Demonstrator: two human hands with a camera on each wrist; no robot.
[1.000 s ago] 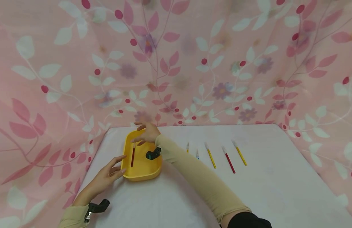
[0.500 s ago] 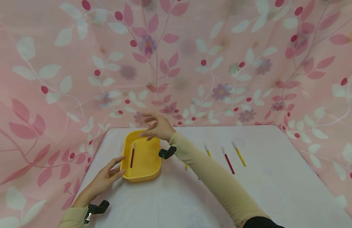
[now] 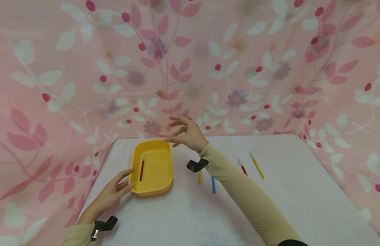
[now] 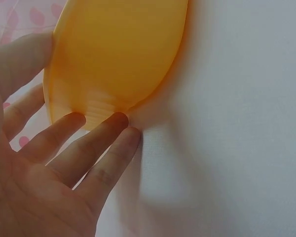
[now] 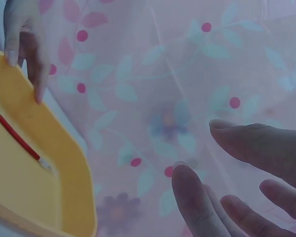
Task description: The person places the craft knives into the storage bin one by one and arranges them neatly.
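A yellow tray (image 3: 160,164) stands at the table's left side. In it lies a slim red stick with a pale tip, like a small paintbrush (image 3: 142,169); it shows in the right wrist view too (image 5: 19,138). My left hand (image 3: 111,191) is at the tray's near left side, its loosely extended fingers touching the outer wall in the left wrist view. Thumb and fingers spread apart, my right hand (image 3: 190,135) hovers just right of the tray's far right corner, with nothing in it.
Several similar slim sticks lie right of the tray: yellow (image 3: 200,176), blue (image 3: 213,184), red (image 3: 243,168) and another yellow (image 3: 258,168). My right sleeve (image 3: 239,188) crosses over this row and hides parts of it. A floral cloth (image 3: 177,68) hangs behind the white table (image 3: 183,218).
My right hand has moved from over the tray to the right, past its far right corner. The left hand stays at the tray's side, and the red paintbrush lies where it was.
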